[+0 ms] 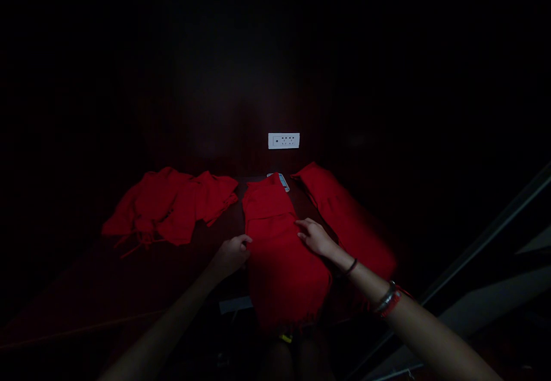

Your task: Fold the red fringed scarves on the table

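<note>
A folded red cloth (284, 260) lies in front of me, its fringed lower end hanging over the table's near edge. A fold line crosses its upper part. My left hand (232, 253) is closed at the cloth's left edge, thumb and fingers pinching it. On the opposite edge, my right hand (316, 236) grips the cloth near the fold with bent fingers. To the left is a crumpled heap of red cloth (172, 203) with loose strings. Another long, folded red cloth (348, 220) rests to the right, partly behind my right forearm.
A phone-like flat object (283, 182) sticks out behind the middle cloth. The dark table (107, 278) meets a wall with a white power socket (283, 140). A pale slanted edge (482, 240) runs along the right. Most surroundings are too dark to make out.
</note>
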A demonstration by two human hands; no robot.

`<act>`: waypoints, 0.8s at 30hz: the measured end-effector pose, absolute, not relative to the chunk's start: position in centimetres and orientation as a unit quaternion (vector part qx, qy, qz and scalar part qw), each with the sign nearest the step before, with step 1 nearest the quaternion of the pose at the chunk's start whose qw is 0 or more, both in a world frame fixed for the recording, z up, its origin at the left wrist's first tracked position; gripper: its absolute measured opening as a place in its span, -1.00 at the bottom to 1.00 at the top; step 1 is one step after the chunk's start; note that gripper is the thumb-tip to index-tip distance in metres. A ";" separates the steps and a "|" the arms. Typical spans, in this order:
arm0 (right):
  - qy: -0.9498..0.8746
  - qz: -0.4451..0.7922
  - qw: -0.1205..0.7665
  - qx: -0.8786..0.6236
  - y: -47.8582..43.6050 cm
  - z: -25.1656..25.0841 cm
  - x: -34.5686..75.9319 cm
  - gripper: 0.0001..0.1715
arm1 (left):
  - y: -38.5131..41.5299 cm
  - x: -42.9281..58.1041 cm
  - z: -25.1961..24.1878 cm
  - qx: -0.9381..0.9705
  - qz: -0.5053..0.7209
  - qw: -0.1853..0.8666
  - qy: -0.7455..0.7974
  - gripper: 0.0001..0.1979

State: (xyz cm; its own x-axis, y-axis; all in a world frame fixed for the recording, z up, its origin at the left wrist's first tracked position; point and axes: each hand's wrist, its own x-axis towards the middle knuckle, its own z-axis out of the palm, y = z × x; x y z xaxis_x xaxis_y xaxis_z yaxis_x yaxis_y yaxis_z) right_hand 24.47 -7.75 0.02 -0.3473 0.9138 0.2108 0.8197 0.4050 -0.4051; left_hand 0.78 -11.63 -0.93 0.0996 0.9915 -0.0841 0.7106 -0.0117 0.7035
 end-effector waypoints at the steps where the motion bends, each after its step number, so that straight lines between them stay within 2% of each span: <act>1: -0.814 0.111 0.197 -0.535 -7.7 0.1 24.4 -0.57 | -11.6 0.7 -0.8 0.689 0.205 0.294 0.631 -0.73; 4: -0.822 0.098 0.165 -0.537 -7.6 0.2 24.0 -0.61 | -10.8 0.7 -0.2 0.714 0.166 0.264 0.627 -0.76; 7: -0.822 0.091 0.138 -0.545 -7.0 0.2 23.6 -0.64 | -9.2 1.0 0.2 0.711 0.179 0.197 0.651 -0.75; 12: -0.814 0.079 0.137 -0.559 -5.3 -0.2 23.3 -0.59 | -7.3 1.8 0.3 0.674 0.166 0.117 0.710 -0.77; 15: -0.819 0.064 0.130 -0.555 -4.8 -0.7 23.3 -0.53 | -7.7 1.8 -0.3 0.665 0.148 0.067 0.729 -0.76; 21: -0.815 0.055 0.081 -0.571 -5.9 -0.3 22.6 -0.61 | -9.3 2.3 -0.8 0.693 0.064 -0.052 0.716 -0.70; 24: -0.800 0.072 0.066 -0.592 -6.6 0.5 22.1 -0.60 | -9.8 3.0 -0.6 0.706 0.080 -0.105 0.696 -0.68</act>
State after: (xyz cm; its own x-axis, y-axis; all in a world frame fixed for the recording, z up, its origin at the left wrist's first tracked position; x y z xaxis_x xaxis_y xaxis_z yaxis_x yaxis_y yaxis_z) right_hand 22.13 -6.57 0.53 -0.2907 0.9566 0.0199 0.9375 0.2889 -0.1939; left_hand 2.97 -9.84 -0.56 0.0192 0.9658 0.2585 0.9993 -0.0101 -0.0367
